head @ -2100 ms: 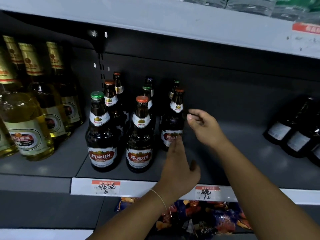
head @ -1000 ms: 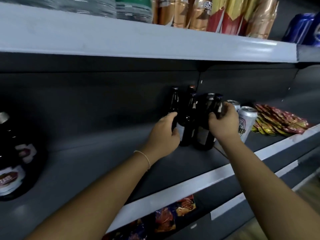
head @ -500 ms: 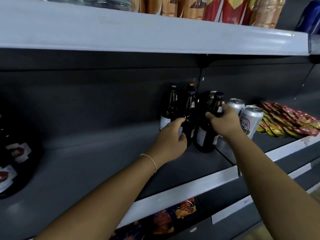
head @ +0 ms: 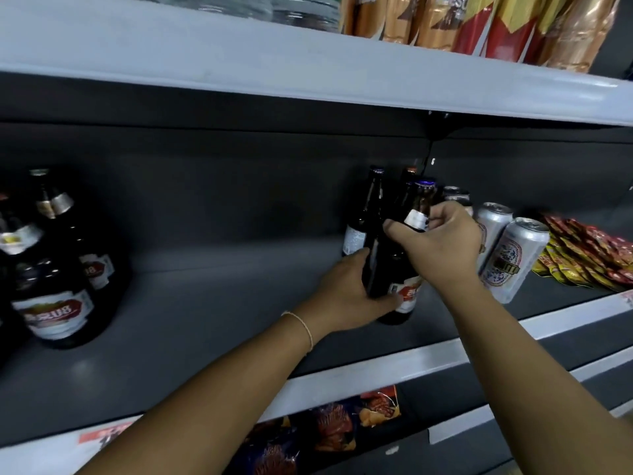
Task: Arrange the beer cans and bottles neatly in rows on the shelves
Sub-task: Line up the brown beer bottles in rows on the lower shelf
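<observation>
Both hands hold dark brown beer bottles on the grey middle shelf (head: 205, 320). My left hand (head: 349, 296) wraps the lower body of a dark bottle (head: 376, 255). My right hand (head: 442, 245) grips the neck of a blue-capped bottle (head: 423, 197) with a red and white label, tilted a little left. Two more dark bottles (head: 366, 214) stand just behind them against the back wall. A group of dark bottles with red labels (head: 58, 296) stands at the far left of the same shelf.
Silver beer cans (head: 513, 258) stand just right of my right hand, with red and yellow snack packets (head: 589, 255) beyond. Gold cans and red packs (head: 479, 18) fill the shelf above. Snack bags (head: 329, 433) lie on the shelf below. Bare grey shelf lies between the two bottle groups.
The view has swung back left, so the red-label bottles show again. Both hands have drawn their bottles forward and left, away from the cans; the right hand's bottle now tilts.
</observation>
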The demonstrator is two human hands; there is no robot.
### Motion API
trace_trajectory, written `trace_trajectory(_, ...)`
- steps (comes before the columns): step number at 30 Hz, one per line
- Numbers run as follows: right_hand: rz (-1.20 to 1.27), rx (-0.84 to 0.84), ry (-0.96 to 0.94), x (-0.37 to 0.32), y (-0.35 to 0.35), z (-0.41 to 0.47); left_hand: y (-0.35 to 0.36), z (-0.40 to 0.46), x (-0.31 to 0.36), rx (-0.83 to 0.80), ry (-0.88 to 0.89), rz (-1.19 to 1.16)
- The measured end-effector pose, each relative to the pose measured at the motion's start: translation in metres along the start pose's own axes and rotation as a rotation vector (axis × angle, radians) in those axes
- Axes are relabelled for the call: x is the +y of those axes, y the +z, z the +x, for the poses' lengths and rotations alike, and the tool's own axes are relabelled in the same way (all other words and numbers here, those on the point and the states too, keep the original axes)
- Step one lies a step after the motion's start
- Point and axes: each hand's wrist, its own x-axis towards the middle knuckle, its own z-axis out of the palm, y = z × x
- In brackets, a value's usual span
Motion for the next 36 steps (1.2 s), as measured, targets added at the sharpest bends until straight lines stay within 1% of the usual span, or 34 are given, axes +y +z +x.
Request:
trace_trajectory(3,0.045,-0.036,0.003,-0.029,0.016,-0.018,-0.019,-0.018,-0.006,0.029,-0.037,-0.019)
trace_trajectory(6,0.082,-0.084,0.027,-0.056,0.034,-0.037,-0.037,-0.040,-0.016,0.080,-0.128,-0.029)
trace_trajectory(9,0.091,-0.139,0.039,-0.084,0.053,-0.058,-0.055,-0.064,-0.031,0.176,-0.200,-0.064)
trace_trajectory(13,0.120,-0.197,0.014,-0.118,0.084,-0.089,-0.086,-0.095,-0.047,0.321,-0.281,-0.041)
trace_trajectory(16,0.155,-0.241,0.003,-0.140,0.106,-0.113,-0.111,-0.118,-0.061,0.385,-0.333,-0.041)
trace_trajectory(20,0.181,-0.286,-0.025,-0.170,0.126,-0.140,-0.145,-0.147,-0.078,0.475,-0.314,-0.059)
trace_trajectory(23,0.216,-0.392,-0.036,-0.191,0.132,-0.156,-0.167,-0.169,-0.085,0.487,-0.285,-0.124)
trace_trajectory(28,0.208,-0.685,-0.092,-0.216,0.138,-0.184,-0.195,-0.202,-0.099,0.448,-0.277,-0.244)
trace_trajectory(31,0.352,-0.896,-0.072,-0.222,0.141,-0.197,-0.209,-0.218,-0.109,0.445,-0.296,-0.298)
trace_trajectory(33,0.439,-0.938,-0.063,-0.224,0.147,-0.206,-0.218,-0.229,-0.115,0.442,-0.306,-0.318)
trace_trajectory(36,0.529,-0.893,-0.059,-0.227,0.158,-0.221,-0.228,-0.242,-0.124,0.427,-0.322,-0.322)
